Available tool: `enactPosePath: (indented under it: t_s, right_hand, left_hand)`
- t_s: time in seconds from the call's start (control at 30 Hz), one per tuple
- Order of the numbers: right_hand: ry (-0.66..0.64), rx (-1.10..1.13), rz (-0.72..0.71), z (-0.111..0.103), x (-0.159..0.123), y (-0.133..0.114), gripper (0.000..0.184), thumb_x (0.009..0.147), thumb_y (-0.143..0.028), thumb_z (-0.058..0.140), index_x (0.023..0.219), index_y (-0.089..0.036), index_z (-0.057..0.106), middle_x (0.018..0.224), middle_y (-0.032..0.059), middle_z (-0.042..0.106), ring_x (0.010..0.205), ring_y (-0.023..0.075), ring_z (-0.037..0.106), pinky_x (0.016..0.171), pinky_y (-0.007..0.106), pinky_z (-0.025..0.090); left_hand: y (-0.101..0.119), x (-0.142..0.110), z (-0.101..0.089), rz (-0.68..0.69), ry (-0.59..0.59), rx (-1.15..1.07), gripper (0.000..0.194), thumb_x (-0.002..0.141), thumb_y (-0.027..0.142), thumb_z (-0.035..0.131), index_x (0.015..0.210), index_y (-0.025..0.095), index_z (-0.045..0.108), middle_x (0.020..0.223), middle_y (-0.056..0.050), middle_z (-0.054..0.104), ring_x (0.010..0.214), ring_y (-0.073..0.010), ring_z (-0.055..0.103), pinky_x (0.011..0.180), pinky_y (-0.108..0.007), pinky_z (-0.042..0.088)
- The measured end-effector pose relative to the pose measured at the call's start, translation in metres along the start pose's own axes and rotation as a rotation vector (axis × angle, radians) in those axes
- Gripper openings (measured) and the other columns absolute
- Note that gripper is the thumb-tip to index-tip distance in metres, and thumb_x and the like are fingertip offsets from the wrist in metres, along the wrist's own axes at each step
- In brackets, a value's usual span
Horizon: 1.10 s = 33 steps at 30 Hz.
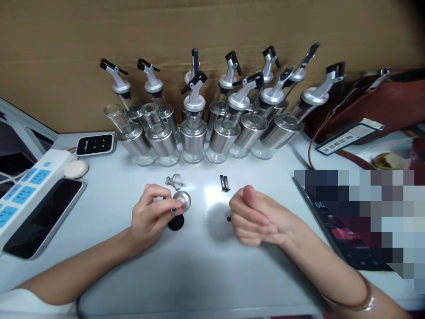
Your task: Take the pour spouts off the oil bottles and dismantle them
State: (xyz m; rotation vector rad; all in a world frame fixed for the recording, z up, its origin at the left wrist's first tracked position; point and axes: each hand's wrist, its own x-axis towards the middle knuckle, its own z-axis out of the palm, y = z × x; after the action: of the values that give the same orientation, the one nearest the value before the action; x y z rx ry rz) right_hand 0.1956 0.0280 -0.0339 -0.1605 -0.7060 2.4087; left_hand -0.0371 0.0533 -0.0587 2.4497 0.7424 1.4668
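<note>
The left grip (pixel 149 219) is pinched closed on a round, shiny silver, metal-looking cap (pixel 184 201) at its fingertips. The cap is probably light, hard and slippery, best held by its rim. A round, black, rubbery-looking piece (pixel 177 223) sits just under those fingertips. The right grip (pixel 254 217) is curled up; I can't tell what's inside. Thin black plastic-looking levers (pixel 225 183) lie just past it.

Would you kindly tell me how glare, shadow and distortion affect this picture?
All in the head view: glare whitens the table beside the black clips; a soft shadow spreads to the left of the right hand; the outer bottles lean outward, probably wide-angle distortion; coarse blocks mask part of the right side; the upper right corner darkens.
</note>
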Motion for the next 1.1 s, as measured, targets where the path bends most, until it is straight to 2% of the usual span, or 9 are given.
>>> enactPosePath:
  t_s: [0.07, 0.17, 0.27, 0.37, 0.57, 0.77, 0.83, 1.0, 1.1]
  right_hand:
    - [-0.182, 0.071, -0.049, 0.000, 0.005, 0.014, 0.061, 0.094, -0.051, 0.040, 0.044, -0.016, 0.032, 0.032, -0.0091, 0.029, 0.026, 0.0012, 0.021, 0.031, 0.012, 0.022]
    - [-0.293, 0.078, -0.083, -0.003, 0.008, 0.025, 0.064, 0.089, -0.062, 0.038, 0.044, -0.016, 0.037, 0.034, -0.0083, 0.030, 0.028, 0.0014, 0.021, 0.031, 0.014, 0.022]
    - [-0.316, 0.061, -0.047, -0.005, 0.006, 0.027, 0.065, 0.079, -0.071, 0.044, 0.044, -0.017, 0.038, 0.037, -0.0090, 0.029, 0.031, 0.0015, 0.020, 0.032, 0.017, 0.020]
    - [-0.303, 0.035, 0.008, -0.004, 0.002, 0.025, 0.063, 0.072, -0.072, 0.053, 0.045, -0.017, 0.039, 0.039, -0.0089, 0.030, 0.034, 0.0019, 0.021, 0.034, 0.018, 0.020]
    - [-0.261, -0.011, 0.027, 0.003, 0.000, 0.019, 0.060, 0.072, -0.069, 0.059, 0.047, -0.017, 0.041, 0.039, -0.0088, 0.030, 0.035, 0.0024, 0.023, 0.036, 0.019, 0.019]
    - [-0.283, -0.050, -0.017, 0.002, 0.000, 0.017, 0.062, 0.068, -0.072, 0.059, 0.046, -0.017, 0.043, 0.035, -0.0093, 0.028, 0.034, 0.0032, 0.026, 0.036, 0.019, 0.022]
    - [-0.199, -0.128, 0.016, 0.001, 0.000, 0.016, 0.058, 0.074, -0.064, 0.062, 0.046, -0.016, 0.047, 0.034, -0.0082, 0.032, 0.034, 0.0041, 0.029, 0.037, 0.020, 0.024]
    - [0.233, -0.262, 0.070, 0.002, 0.003, 0.012, 0.044, 0.087, -0.038, 0.059, 0.051, -0.015, 0.051, 0.036, -0.0087, 0.036, 0.033, 0.0038, 0.027, 0.039, 0.021, 0.023]
    - [0.289, -0.186, 0.022, 0.004, 0.005, 0.011, 0.031, 0.087, -0.031, 0.059, 0.062, -0.014, 0.055, 0.041, -0.0086, 0.041, 0.037, 0.0039, 0.030, 0.041, 0.019, 0.027]
  left_hand:
    - [0.000, 0.000, 0.000, 0.002, -0.052, -0.041, 0.005, 0.090, 0.013, 0.056, 0.093, 0.018, 0.057, 0.082, -0.001, 0.055, 0.073, -0.0106, 0.054, 0.063, -0.025, 0.045]
    - [-0.001, 0.000, 0.000, -0.008, -0.065, -0.100, 0.008, 0.089, 0.011, 0.057, 0.094, 0.017, 0.054, 0.088, -0.003, 0.062, 0.079, -0.0129, 0.061, 0.068, -0.029, 0.046]
    - [-0.001, 0.000, 0.002, -0.015, -0.056, -0.187, 0.013, 0.087, 0.008, 0.059, 0.092, 0.016, 0.050, 0.090, -0.005, 0.065, 0.080, -0.0137, 0.065, 0.066, -0.028, 0.048]
    - [0.000, 0.001, 0.002, 0.014, -0.081, -0.182, 0.013, 0.087, 0.011, 0.060, 0.086, 0.017, 0.048, 0.088, -0.004, 0.069, 0.076, -0.0138, 0.066, 0.066, -0.029, 0.047]
    - [0.003, 0.005, -0.003, 0.037, -0.104, 0.047, 0.016, 0.088, 0.020, 0.061, 0.078, 0.019, 0.048, 0.080, -0.001, 0.072, 0.066, -0.0128, 0.055, 0.067, -0.032, 0.040]
    - [0.005, 0.007, -0.003, 0.012, -0.103, 0.039, 0.015, 0.090, 0.022, 0.059, 0.080, 0.021, 0.048, 0.080, 0.000, 0.072, 0.066, -0.0134, 0.053, 0.067, -0.032, 0.039]
    - [0.005, 0.007, -0.002, 0.008, -0.103, 0.024, 0.014, 0.089, 0.022, 0.059, 0.080, 0.021, 0.048, 0.081, 0.000, 0.072, 0.067, -0.0134, 0.054, 0.067, -0.032, 0.040]
    - [0.004, 0.006, -0.001, 0.009, -0.092, 0.013, 0.017, 0.088, 0.022, 0.061, 0.078, 0.020, 0.048, 0.080, 0.000, 0.073, 0.067, -0.0137, 0.054, 0.069, -0.033, 0.039]
    - [0.003, 0.005, -0.001, 0.000, -0.080, 0.010, 0.019, 0.087, 0.021, 0.062, 0.076, 0.020, 0.047, 0.079, 0.000, 0.073, 0.068, -0.0139, 0.054, 0.069, -0.033, 0.039]
